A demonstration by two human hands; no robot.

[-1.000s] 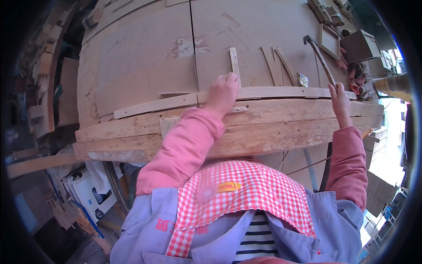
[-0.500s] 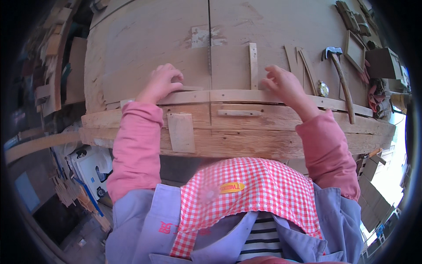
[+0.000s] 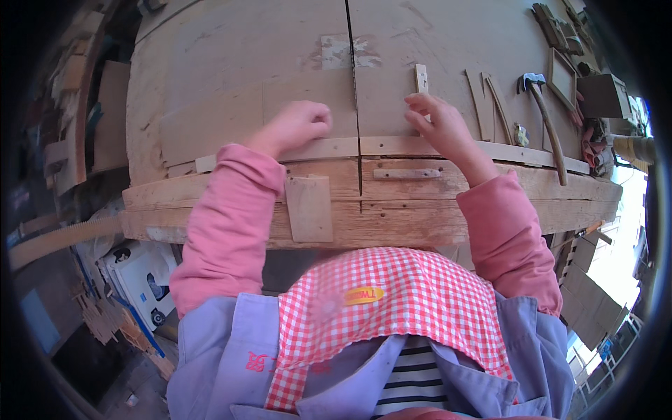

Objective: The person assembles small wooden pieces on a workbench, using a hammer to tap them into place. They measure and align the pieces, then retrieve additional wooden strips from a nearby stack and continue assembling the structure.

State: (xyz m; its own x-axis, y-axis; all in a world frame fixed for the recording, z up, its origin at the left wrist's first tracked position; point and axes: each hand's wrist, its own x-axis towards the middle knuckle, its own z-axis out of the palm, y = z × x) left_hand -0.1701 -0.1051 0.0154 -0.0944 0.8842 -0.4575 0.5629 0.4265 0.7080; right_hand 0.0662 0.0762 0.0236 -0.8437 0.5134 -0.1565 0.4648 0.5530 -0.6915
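Note:
My left hand [image 3: 299,127] is closed, its fingers curled down just behind the long wooden batten [image 3: 392,145] along the bench's front. Whatever those fingers hold, if anything, is hidden. To the right of the dark slot, my right hand [image 3: 442,124] is raised with its fingers bent and apart, nothing visible between them. It covers the near part of a narrow wooden strip [image 3: 421,78] that points away from me. A small pale block [image 3: 406,173] and a flat wooden piece [image 3: 309,210] are on the front beam.
A hammer [image 3: 546,122] lies at the right, its handle across the batten. Beside it are thin wood strips [image 3: 483,105] and a small tape measure [image 3: 521,135]. A wooden frame [image 3: 563,78] and a box [image 3: 603,96] stand at the far right. A saw blade [image 3: 66,241] juts out at left.
My left hand has moved right and its fingers have closed; the small wood piece beside it no longer shows. My right hand has moved left, over the narrow strip. The whole view has shifted slightly.

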